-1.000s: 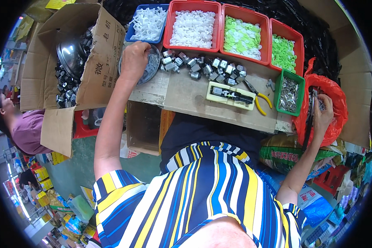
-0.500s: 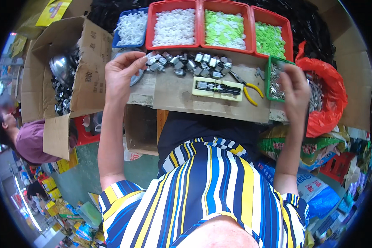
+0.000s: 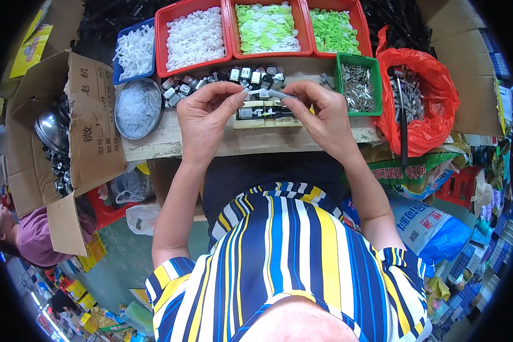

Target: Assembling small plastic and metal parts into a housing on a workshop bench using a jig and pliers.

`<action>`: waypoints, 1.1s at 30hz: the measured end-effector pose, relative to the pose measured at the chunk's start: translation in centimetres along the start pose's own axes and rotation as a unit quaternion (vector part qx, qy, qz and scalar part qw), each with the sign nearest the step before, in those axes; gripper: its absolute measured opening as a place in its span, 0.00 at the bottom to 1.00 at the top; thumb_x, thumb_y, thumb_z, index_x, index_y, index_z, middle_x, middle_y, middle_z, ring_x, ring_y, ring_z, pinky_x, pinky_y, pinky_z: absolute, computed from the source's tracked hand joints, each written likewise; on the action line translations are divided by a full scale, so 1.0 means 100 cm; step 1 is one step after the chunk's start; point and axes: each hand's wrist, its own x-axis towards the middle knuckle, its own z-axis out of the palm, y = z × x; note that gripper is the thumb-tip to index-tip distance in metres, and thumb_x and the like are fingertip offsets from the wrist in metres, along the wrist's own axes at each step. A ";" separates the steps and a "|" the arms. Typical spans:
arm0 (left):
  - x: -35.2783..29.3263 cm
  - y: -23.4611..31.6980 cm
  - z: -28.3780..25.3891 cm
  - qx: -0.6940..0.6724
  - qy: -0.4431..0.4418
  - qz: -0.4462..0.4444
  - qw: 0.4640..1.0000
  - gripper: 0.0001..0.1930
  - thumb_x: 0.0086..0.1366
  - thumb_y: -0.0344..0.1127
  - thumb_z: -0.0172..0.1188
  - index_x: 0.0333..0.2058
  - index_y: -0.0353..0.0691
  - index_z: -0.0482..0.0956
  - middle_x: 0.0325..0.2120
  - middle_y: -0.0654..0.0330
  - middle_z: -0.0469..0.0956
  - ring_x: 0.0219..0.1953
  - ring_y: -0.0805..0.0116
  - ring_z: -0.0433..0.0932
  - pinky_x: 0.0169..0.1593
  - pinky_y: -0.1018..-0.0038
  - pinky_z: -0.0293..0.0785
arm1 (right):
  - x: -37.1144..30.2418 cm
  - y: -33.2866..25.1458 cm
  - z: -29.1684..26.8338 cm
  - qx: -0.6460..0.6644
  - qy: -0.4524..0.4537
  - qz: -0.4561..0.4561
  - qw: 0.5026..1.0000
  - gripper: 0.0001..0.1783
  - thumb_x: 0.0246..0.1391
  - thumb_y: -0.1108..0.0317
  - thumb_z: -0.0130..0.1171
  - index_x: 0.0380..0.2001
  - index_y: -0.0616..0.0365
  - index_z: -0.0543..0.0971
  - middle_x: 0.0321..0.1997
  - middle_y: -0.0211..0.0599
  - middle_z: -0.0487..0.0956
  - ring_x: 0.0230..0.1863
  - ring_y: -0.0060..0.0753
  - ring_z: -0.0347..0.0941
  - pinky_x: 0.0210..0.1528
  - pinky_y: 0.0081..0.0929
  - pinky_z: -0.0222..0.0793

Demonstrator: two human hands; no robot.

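Observation:
My left hand [image 3: 206, 119] pinches a small white plastic part [image 3: 254, 92] between thumb and fingertips. Opposite it, my right hand [image 3: 324, 118] grips a slim grey rod-like piece [image 3: 279, 94]. The two pieces meet end to end, or nearly so, above the bench; whether they are joined I cannot tell. Just beneath them lies a cream block-shaped holder [image 3: 249, 122] with a black and silver assembly [image 3: 262, 112] set in it, partly covered by my right fingers. Small metal motors [image 3: 182, 87] are heaped behind my hands.
Red bins of white parts [image 3: 194, 40] and green parts [image 3: 333, 33] line the back. A green tray [image 3: 359, 113] of metal pins and a red bag [image 3: 439, 139] with a black-handled tool [image 3: 403, 125] stand right. At left are a clear-wrapped dish [image 3: 138, 108] and a cardboard box [image 3: 97, 125].
My hands have come together over the holder, the right one moving left from beside the green tray. The white part and grey piece now face each other. The whole view has shifted.

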 end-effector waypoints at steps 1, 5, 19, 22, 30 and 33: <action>0.000 -0.001 0.002 0.000 -0.007 -0.005 1.000 0.07 0.60 0.24 0.69 0.38 0.34 0.85 0.32 0.63 0.84 0.33 0.79 0.80 0.38 0.83 0.75 | -0.001 0.000 0.000 -0.001 -0.002 0.001 1.000 0.09 0.58 0.70 0.64 0.38 0.65 0.80 0.22 0.37 0.78 0.22 0.23 0.71 0.27 0.25 0.66; 0.000 -0.004 0.001 -0.004 -0.029 -0.023 0.999 0.08 0.60 0.26 0.70 0.38 0.35 0.85 0.32 0.62 0.84 0.33 0.77 0.81 0.36 0.82 0.73 | -0.002 0.003 0.001 0.000 -0.008 0.003 1.000 0.09 0.58 0.70 0.64 0.38 0.65 0.80 0.23 0.37 0.78 0.22 0.23 0.71 0.27 0.25 0.65; 0.006 0.003 0.011 0.018 -0.127 -0.074 0.989 0.07 0.60 0.26 0.70 0.38 0.36 0.85 0.29 0.63 0.84 0.31 0.78 0.81 0.35 0.82 0.75 | 0.000 0.025 -0.025 0.208 -0.133 0.118 0.962 0.09 0.60 0.69 0.63 0.39 0.66 0.81 0.27 0.23 0.77 0.27 0.10 0.68 0.28 0.15 0.63; 0.006 0.002 0.018 0.014 -0.135 -0.094 0.986 0.08 0.60 0.26 0.70 0.39 0.35 0.86 0.30 0.64 0.83 0.33 0.80 0.80 0.35 0.83 0.76 | -0.002 0.033 -0.025 0.140 -0.154 0.077 0.975 0.11 0.61 0.66 0.64 0.41 0.63 0.81 0.28 0.22 0.78 0.26 0.09 0.69 0.24 0.11 0.61; 0.002 0.001 0.020 0.349 -0.120 0.309 0.876 0.14 0.51 0.25 0.71 0.39 0.33 0.84 0.34 0.54 0.81 0.35 0.57 0.81 0.37 0.67 0.78 | -0.003 0.028 -0.033 0.209 -0.155 0.131 0.957 0.10 0.64 0.68 0.60 0.41 0.64 0.81 0.26 0.24 0.76 0.26 0.10 0.70 0.24 0.13 0.63; 0.000 0.002 0.020 0.397 -0.126 0.340 0.843 0.10 0.55 0.25 0.70 0.37 0.33 0.84 0.33 0.54 0.81 0.34 0.58 0.81 0.38 0.68 0.77 | -0.003 0.028 -0.032 0.195 -0.163 0.140 0.957 0.09 0.63 0.68 0.60 0.40 0.64 0.80 0.26 0.24 0.77 0.26 0.10 0.70 0.23 0.13 0.63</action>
